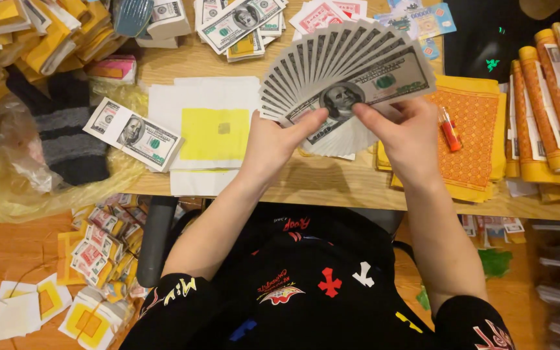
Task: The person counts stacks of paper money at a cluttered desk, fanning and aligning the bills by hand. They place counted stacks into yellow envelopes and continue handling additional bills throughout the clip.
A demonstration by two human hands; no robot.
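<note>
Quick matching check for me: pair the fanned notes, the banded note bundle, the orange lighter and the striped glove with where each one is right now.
Things:
1. fanned notes
2. banded note bundle
3. orange lighter
4. striped glove

Places:
A. on the orange patterned paper
B. held in both hands
C. on crinkled plastic at the table's left edge
D. flat beside the white and yellow sheets

Pairs: 1-B, 2-D, 3-A, 4-C

Wooden table — banded banknote bundle, white-and-yellow paper sheets, orange paper stack
</note>
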